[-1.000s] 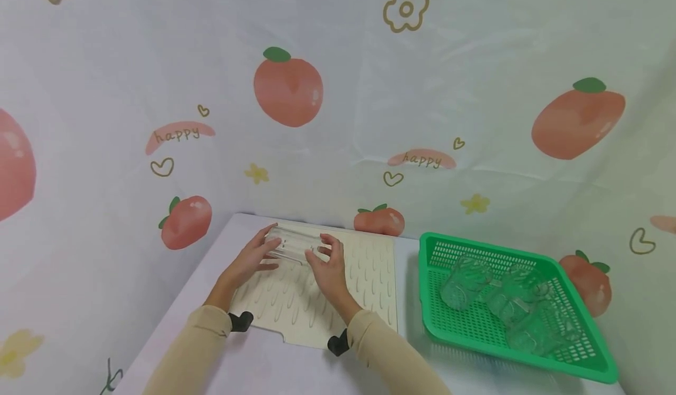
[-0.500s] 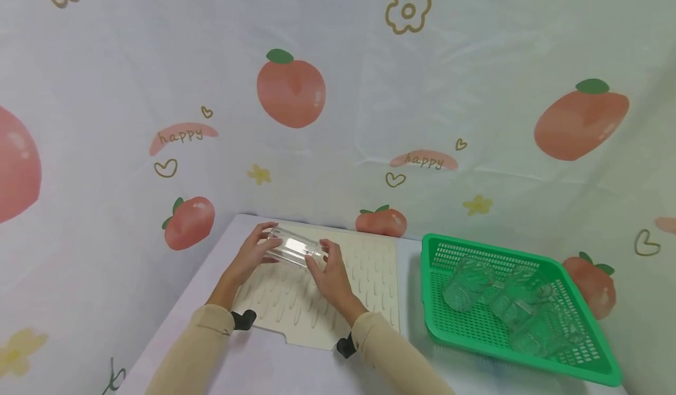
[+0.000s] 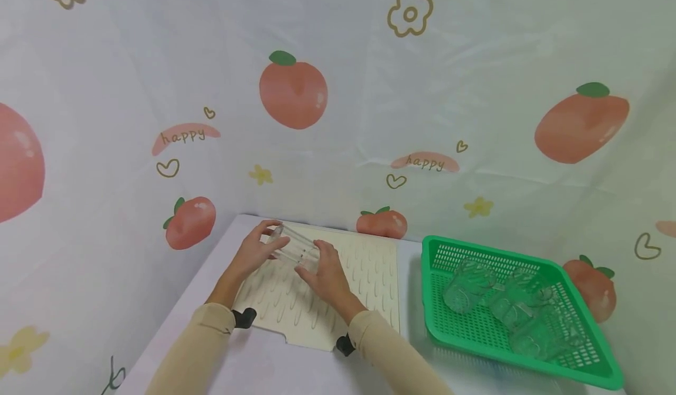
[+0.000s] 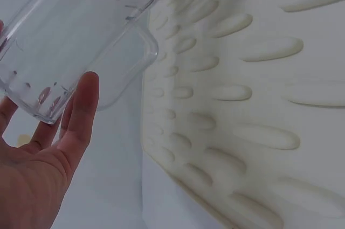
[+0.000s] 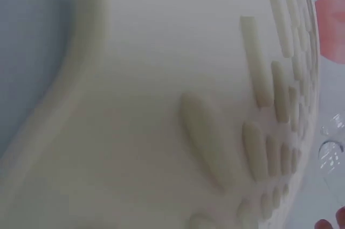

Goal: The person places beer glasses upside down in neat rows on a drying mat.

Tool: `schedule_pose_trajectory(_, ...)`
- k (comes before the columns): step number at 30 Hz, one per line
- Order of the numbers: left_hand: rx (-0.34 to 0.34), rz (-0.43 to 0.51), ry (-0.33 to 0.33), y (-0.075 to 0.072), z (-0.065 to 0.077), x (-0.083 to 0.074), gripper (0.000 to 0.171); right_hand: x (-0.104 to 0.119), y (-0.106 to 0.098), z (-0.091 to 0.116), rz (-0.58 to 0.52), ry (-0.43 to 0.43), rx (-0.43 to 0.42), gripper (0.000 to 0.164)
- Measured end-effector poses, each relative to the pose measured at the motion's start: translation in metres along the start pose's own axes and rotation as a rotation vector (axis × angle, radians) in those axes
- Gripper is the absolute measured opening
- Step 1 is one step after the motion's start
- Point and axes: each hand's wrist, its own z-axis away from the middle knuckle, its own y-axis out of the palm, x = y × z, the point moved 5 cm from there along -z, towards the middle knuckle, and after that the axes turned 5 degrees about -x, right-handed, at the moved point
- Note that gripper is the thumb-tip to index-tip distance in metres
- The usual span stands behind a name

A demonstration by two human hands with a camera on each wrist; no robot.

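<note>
A clear glass mug (image 3: 296,249) is held tilted above the cream ridged mat (image 3: 364,283). My left hand (image 3: 252,254) grips its left end, thumb on the near side. At the other end, my right hand (image 3: 328,274) holds it between thumb and fingers. In the left wrist view, the mug (image 4: 64,40) shows its looped handle (image 4: 153,51) jutting over the mat, and my left hand (image 4: 40,175) supports it from below. The right wrist view catches only part of the mug (image 5: 331,156) and some right fingertips (image 5: 340,218) at its edge.
To the right stands a green plastic basket (image 3: 430,301) with several clear glass mugs (image 3: 467,286) lying in it. The mat lies on a white table (image 3: 296,371). A printed white curtain (image 3: 338,166) hangs close behind and along the left side.
The mug has been turned in both hands and its right end now tilts lower. My right hand has shifted slightly left and inward. The basket and mat stay put.
</note>
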Motion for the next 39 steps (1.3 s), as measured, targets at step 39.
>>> schedule_pose_trajectory(39,-0.107,-0.395,-0.244,-0.016,-0.001,0.065,0.063,0.002,0.001,-0.01,0.26,-0.004,-0.164,0.079)
